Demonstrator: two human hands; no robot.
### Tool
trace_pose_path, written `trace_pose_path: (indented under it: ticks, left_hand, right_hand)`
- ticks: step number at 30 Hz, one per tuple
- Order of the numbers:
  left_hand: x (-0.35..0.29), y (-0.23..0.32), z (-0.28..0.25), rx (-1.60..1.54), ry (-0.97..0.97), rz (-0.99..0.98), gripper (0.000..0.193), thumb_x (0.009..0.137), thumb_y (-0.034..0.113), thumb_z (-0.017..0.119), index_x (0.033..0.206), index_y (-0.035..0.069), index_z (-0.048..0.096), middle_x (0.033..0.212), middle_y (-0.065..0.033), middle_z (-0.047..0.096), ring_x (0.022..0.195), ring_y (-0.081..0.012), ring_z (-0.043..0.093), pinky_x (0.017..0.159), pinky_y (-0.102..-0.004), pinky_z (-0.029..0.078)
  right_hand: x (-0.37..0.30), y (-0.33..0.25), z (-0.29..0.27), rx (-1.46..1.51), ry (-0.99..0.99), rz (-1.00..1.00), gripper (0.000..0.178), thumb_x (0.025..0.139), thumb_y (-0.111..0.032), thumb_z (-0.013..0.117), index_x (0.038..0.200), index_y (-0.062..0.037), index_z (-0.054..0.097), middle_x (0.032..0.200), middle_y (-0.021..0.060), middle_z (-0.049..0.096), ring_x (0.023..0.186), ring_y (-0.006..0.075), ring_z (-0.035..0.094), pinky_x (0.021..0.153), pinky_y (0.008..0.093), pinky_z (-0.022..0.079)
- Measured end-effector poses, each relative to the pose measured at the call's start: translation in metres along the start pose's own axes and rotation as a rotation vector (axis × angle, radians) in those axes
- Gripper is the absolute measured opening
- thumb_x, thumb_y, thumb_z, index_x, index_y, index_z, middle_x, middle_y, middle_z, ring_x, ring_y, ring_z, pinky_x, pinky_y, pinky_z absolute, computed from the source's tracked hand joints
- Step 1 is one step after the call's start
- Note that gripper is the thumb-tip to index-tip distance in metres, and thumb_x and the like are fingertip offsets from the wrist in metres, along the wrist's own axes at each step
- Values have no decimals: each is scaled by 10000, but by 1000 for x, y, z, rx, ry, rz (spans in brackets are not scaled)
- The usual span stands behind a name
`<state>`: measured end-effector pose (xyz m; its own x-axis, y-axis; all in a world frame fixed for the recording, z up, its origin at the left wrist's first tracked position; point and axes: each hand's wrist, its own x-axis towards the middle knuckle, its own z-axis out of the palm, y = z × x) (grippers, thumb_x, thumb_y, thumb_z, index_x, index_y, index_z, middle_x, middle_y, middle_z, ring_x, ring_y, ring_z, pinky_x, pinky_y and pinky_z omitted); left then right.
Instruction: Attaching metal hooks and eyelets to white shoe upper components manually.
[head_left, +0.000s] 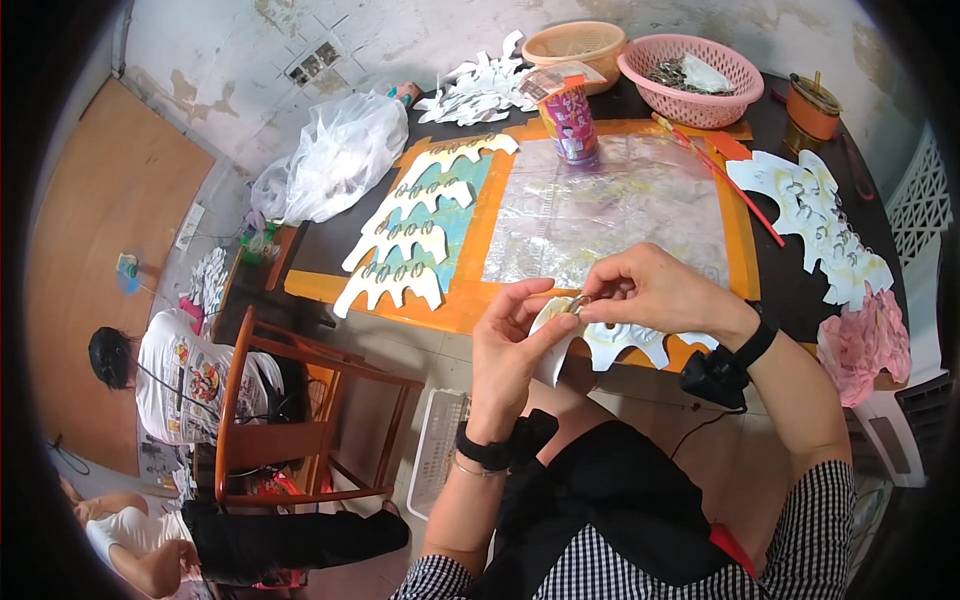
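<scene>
a purple cup [572,128] stands beyond the right hand [650,288]

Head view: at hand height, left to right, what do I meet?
Person in white shirt → chair → left hand → right hand → pink plastic.

Hands [508,335] [650,287] pinch white cutout [612,347], small metal piece [575,304]; pink basket [695,108] beyond.

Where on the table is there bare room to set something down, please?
The transparent sheet is free between the purple cup and the right hand, with white strips to its left and a red stick to its right. Baskets crowd the back; white cut-outs crowd the right side.
</scene>
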<state>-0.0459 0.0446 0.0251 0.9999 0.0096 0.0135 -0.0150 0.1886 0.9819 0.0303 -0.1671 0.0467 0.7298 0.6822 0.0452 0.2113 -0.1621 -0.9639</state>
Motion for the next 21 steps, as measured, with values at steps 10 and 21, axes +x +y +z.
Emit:
trace_pose_path:
  ticks: [10,21]
  left_hand:
    - [-6,-12,6,-231,23,60,678,911,-100,725,1500,79,440,1273,-100,615,1125,-188,669,910,-332,612]
    - [1,-1,22,-289,45,16,712,937,-97,685,1549,118,391,1363,-113,555,1176,-198,626,977,-320,573]
  right_hand:
    - [3,3,3,13,-9,-34,212,899,-170,791,954,18,708,818,54,696,722,98,637,671,283,525]
    - [3,6,9,-204,241,-427,127,842,-39,768,956,-10,719,902,98,673,814,248,693,691,349,551]
